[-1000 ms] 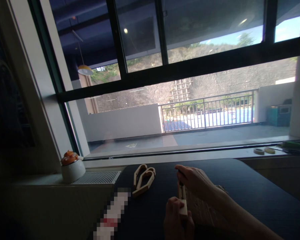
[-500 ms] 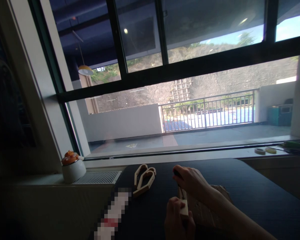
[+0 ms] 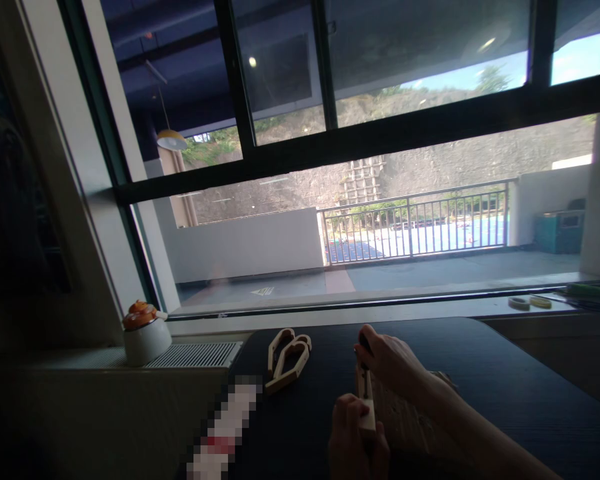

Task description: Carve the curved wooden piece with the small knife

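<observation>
At the bottom of the view my left hand (image 3: 353,437) is closed around the lower end of a pale wooden piece (image 3: 365,400) standing upright over the dark mat (image 3: 505,373). My right hand (image 3: 393,360) is closed on a small dark tool at the top of that piece, its fingers curled. A flat wooden sheet with cut-outs (image 3: 405,417) lies on the mat under my right wrist. Two looped wooden parts (image 3: 286,360) lie on the mat to the left of both hands, apart from them.
A white pot with an orange lid (image 3: 144,333) stands on the sill beside a vent grille (image 3: 195,355). Tape rolls (image 3: 527,302) and a green item (image 3: 593,290) lie at the far right of the sill. A pixelated white strip (image 3: 225,427) lies at the mat's left edge.
My right hand has shifted slightly to the right and up on the top of the wooden piece; the left hand keeps its hold. The rest is unchanged.
</observation>
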The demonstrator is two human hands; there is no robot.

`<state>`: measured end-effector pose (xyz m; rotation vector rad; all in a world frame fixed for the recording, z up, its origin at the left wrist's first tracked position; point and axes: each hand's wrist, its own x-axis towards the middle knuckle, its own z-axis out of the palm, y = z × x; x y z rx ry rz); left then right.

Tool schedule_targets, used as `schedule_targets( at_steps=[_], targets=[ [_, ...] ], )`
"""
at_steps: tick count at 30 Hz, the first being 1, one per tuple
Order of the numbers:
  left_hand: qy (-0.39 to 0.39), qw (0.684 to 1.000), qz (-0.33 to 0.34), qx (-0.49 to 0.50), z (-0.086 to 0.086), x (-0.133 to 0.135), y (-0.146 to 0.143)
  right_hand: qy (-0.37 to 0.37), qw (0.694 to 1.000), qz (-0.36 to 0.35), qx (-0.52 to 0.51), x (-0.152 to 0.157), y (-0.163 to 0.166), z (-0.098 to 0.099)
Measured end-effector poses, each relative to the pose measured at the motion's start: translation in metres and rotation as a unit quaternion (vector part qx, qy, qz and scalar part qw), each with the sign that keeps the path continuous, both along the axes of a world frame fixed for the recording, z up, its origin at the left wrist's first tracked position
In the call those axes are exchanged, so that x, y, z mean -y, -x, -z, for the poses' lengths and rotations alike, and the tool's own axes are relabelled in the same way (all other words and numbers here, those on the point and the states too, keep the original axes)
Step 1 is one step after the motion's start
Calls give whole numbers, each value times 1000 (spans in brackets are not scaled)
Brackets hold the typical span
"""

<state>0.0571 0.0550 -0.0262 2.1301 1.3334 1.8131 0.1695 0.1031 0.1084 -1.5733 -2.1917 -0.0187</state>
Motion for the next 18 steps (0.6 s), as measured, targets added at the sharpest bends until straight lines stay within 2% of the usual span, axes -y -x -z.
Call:
schedule_targets(
  at_steps=[5,7,11,13,16,18],
  targets=[
    [30,998,34,42,12,1,15,0,1000,0,5,4,-3,0],
    [107,991,57,62,10,-1,31,0,1000,-4,6,3,-2,2],
    [315,946,46,67,-17,-19,54,-9,1000,-13,0,1,3,5],
    [402,909,108,22,-34,-32,54,-14,1000,-18,-6,0,5,7],
    [463,860,213,-13,-51,-48,46,-13,1000,-22,-14,1,3,8],
    [498,829,252,-31,-55,-55,41,-9,1000,-15,-18,2,-3,8]
  ],
)
